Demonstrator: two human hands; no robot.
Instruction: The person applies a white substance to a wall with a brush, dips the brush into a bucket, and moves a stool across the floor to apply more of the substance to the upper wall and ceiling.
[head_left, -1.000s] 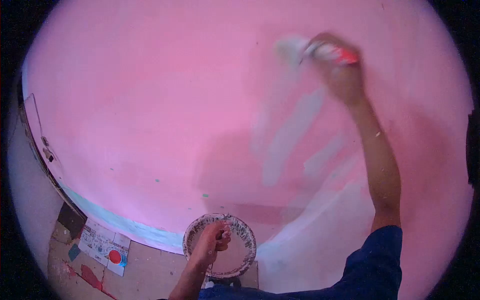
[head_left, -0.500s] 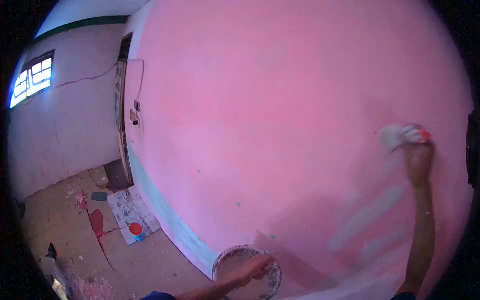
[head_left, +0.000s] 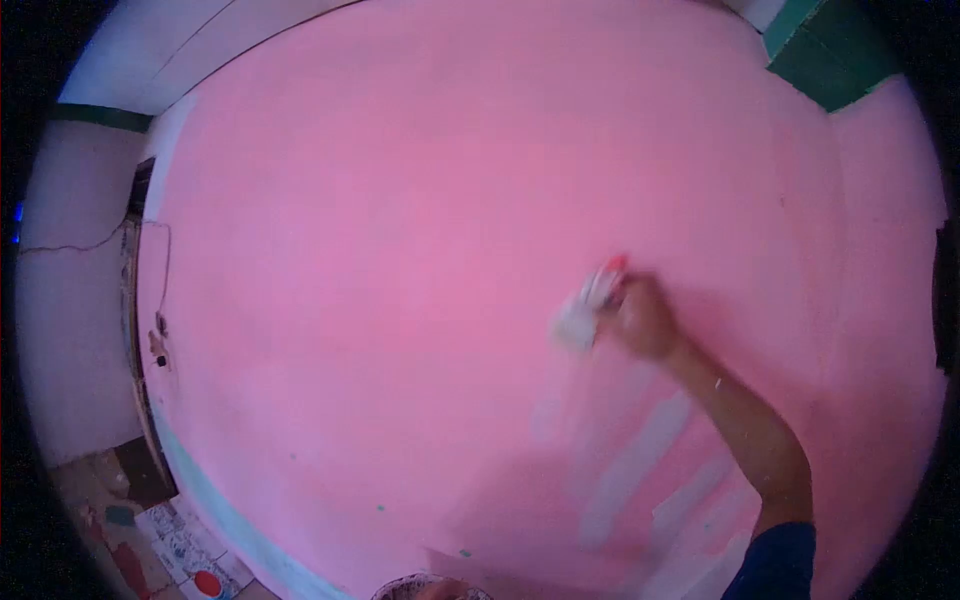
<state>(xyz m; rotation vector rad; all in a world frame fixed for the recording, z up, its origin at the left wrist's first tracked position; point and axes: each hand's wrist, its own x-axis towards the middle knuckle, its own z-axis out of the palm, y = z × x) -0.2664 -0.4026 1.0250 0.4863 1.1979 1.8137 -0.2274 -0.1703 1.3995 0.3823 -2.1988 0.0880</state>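
Held against the pink wall (head_left: 400, 260) is a paint brush (head_left: 577, 322) with pale bristles and a red end, a little right of centre. My right hand (head_left: 643, 318) is wrapped round its handle, with the bristles pointing down and left. Pale unpainted-looking streaks (head_left: 640, 465) lie on the wall below it. At the bottom edge, the rim of a round bucket (head_left: 400, 583) shows, and my left hand (head_left: 445, 592) is barely visible at it; its fingers are cut off by the frame.
An orange-red paint pot (head_left: 208, 583) stands on printed sheets (head_left: 180, 545) on the floor at the lower left. A door frame (head_left: 131, 290) and a switch with hanging wire (head_left: 160, 345) are at the left. A green beam (head_left: 830, 60) crosses the upper right.
The view has turned up and to the right. My right hand and the brush now appear nearer the centre, while the bucket and my left hand have dropped mostly out of the frame.
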